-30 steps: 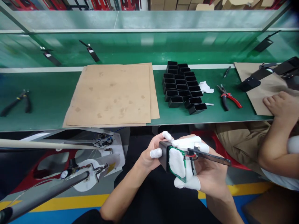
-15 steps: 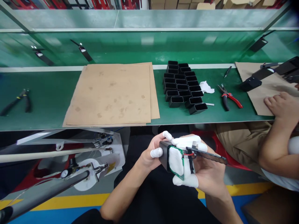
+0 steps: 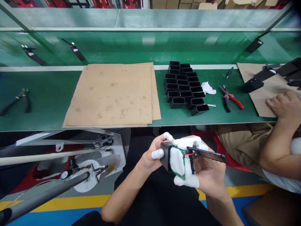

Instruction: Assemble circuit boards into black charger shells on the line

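My left hand point(image 3: 154, 153), with white finger cots on its tips, grips a black rectangular housing point(image 3: 166, 157). A green circuit board point(image 3: 178, 174) with a white pad point(image 3: 177, 160) on it sits partly inside the housing's open end. My right hand point(image 3: 207, 171), also in white finger cots, holds the board from behind and below. A flat dark panel point(image 3: 209, 153) sticks out to the right over my right palm, joined near the board by short red and black wires point(image 3: 190, 153). Both hands are in front of the bench edge, above my lap.
Several empty black housings point(image 3: 178, 102) stand grouped on the green bench, right of flat cardboard sheets point(image 3: 113, 94). Red-handled pliers point(image 3: 230, 99), a white scrap point(image 3: 208, 88) and black-handled pliers point(image 3: 17, 102) lie there too. A co-worker's hand point(image 3: 285, 103) rests on cardboard at right.
The dark panel has tilted slightly and shifted a little left with my right hand. My left hand and the housing stay in place. Units on the conveyor behind have slid left.
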The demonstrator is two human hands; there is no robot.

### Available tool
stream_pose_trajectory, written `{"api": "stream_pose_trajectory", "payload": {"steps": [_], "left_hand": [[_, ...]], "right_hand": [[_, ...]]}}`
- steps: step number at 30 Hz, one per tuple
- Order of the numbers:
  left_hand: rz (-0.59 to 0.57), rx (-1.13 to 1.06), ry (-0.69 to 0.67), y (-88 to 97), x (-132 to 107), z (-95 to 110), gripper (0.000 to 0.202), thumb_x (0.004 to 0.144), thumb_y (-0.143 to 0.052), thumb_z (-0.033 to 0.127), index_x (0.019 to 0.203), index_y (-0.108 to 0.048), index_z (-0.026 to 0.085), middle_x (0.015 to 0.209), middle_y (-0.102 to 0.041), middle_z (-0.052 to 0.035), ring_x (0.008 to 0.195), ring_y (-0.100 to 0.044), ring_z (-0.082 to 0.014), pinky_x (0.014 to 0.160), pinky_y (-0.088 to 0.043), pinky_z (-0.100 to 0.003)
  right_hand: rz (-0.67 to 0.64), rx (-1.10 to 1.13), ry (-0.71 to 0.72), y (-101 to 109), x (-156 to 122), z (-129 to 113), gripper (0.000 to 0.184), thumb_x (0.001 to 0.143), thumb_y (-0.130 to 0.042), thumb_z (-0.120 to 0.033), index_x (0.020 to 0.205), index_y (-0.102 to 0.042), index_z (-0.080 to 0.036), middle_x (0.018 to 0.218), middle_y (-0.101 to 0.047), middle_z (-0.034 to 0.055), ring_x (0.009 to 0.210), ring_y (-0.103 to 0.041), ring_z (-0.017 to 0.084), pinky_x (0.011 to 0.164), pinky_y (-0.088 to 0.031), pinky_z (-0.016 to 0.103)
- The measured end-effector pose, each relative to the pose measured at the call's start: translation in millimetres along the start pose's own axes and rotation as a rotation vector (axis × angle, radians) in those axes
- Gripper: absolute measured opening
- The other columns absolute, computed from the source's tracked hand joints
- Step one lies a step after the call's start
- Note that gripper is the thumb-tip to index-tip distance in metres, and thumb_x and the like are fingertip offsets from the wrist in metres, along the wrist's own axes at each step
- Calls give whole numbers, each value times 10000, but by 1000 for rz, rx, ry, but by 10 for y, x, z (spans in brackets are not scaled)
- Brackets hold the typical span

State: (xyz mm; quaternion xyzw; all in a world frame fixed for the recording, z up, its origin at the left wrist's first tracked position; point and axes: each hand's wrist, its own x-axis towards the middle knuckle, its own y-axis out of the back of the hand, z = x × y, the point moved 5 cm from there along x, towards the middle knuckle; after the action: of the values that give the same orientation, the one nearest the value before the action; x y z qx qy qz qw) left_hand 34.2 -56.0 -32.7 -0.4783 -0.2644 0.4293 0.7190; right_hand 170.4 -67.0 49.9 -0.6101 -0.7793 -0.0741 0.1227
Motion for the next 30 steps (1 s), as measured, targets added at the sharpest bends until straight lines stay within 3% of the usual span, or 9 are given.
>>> {"api": "stream_pose_trajectory", "payload": {"steps": [9,16,25,30], "left_hand": [[22,-5,2,5,4,-3,540,700,-936,441,1077,-651,180,870,-658,-20,709,-654,-140,727,-548,-237],[23,-18,-7,37,14,-4,504,702,-940,410,1040,-639,187,912,-666,-27,771,-675,-146,746,-557,-232],[16,-10,6,50,-1,-6,511,712,-936,440,1028,-629,180,899,-669,-34,771,-679,-146,751,-561,-232],[28,0,1,55,-9,-1,499,707,-936,448,1002,-631,184,892,-665,-32,763,-672,-150,728,-547,-230]], "right_hand": [[14,-43,9,-2,8,2,707,640,-1023,-143,1282,-749,-257,1103,-711,67,961,-717,276,844,-632,433],[21,-40,-18,-15,27,9,704,623,-1039,-166,1262,-756,-247,1094,-711,61,961,-703,259,809,-624,396],[22,-53,-24,-6,21,12,694,645,-1034,-198,1280,-759,-237,1144,-724,74,1035,-713,284,870,-628,418],[22,-58,-28,-25,54,-16,693,630,-1039,-180,1260,-762,-262,1088,-715,40,956,-711,242,822,-629,379]]}}
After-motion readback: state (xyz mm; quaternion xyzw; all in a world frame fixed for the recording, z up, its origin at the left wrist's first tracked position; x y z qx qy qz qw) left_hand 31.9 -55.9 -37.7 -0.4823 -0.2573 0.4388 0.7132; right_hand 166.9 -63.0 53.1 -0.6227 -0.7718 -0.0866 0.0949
